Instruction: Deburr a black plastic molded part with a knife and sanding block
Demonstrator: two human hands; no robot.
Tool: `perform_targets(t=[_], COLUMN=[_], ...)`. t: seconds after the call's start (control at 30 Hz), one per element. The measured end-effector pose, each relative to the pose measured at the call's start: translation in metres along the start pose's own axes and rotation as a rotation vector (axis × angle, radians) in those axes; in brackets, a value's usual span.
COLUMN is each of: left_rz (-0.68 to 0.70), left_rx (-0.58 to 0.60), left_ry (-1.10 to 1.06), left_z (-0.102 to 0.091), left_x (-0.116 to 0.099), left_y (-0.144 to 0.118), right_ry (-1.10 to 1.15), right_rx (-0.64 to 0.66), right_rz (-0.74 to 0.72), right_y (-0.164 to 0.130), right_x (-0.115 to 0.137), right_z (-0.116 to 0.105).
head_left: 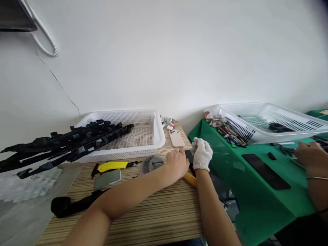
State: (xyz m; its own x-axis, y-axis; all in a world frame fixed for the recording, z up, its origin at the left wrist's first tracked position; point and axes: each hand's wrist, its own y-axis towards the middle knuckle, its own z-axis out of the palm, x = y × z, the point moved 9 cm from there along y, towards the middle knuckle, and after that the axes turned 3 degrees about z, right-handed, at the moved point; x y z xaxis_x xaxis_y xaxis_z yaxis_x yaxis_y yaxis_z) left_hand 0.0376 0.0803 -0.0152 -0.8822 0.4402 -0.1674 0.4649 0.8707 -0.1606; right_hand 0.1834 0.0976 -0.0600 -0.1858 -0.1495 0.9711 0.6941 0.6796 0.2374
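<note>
The person sits at a striped wooden surface (159,212) with both arms stretched forward. The left hand (177,163) is bare and its fingers are curled down, touching a small black part (189,156) near the right edge of the surface. The right hand (202,153) wears a white knitted glove and is closed around the other side of the same black part, so both hands have hold of it between them. How tightly the left fingers grip, I cannot tell. Just under the hands lies a yellow handle (191,179), partly hidden by the wrists.

Behind the hands there is a pink phone (176,138) lying flat, and beside it a white basket (138,135) from which long black plastic pieces (64,143) stick out to the left. In front of the basket lie a yellow cutter (112,166), a grey cloth (151,163) and a greenish flat case (107,179). A thick black curved piece (69,205) rests near the left forearm.

To the right stands a green table (256,198) with a second white basket (271,123), some pens (230,136) and a dark phone (265,171). Another person's hand (311,157) rests there, well apart.
</note>
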Motion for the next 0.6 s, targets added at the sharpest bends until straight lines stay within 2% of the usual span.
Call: perform_targets(t=[0.07,0.13,0.23,0.3,0.37,0.4,0.47,0.53,0.6], left_rz=[0.092,0.154,0.186,0.133,0.057,0.025,-0.051,-0.115,-0.152], left_rx=[0.006,-0.078,-0.352,-0.496,-0.555,-0.569,-0.592,-0.604,-0.607], left_ry=[0.022,0.021,0.022,0.007,0.039,0.076,0.148,0.199,0.232], left_z=[-0.002,-0.007,-0.014,-0.007,0.009,0.018,0.033,0.043,0.048], left_x=[0.011,0.037,0.098,0.148,0.190,0.206,0.230,0.245,0.253], left_y=[-0.041,-0.077,-0.126,-0.159,-0.191,-0.205,-0.231,-0.250,-0.259], right_ry=[0.056,0.107,0.144,0.089,-0.045,-0.127,-0.283,-0.388,-0.463], right_rx=[-0.055,-0.065,-0.043,0.005,0.156,0.271,0.539,0.788,0.984], right_rz=[0.101,0.171,0.220,0.154,-0.081,-0.258,-0.651,-0.935,-1.063], right_y=[-0.005,-0.011,-0.017,-0.023,-0.034,-0.046,-0.090,-0.142,-0.182], right_x=[-0.002,-0.002,0.004,0.018,0.048,0.068,0.103,0.119,0.116], right_z=[-0.003,-0.002,0.001,0.003,0.013,0.023,0.048,0.071,0.091])
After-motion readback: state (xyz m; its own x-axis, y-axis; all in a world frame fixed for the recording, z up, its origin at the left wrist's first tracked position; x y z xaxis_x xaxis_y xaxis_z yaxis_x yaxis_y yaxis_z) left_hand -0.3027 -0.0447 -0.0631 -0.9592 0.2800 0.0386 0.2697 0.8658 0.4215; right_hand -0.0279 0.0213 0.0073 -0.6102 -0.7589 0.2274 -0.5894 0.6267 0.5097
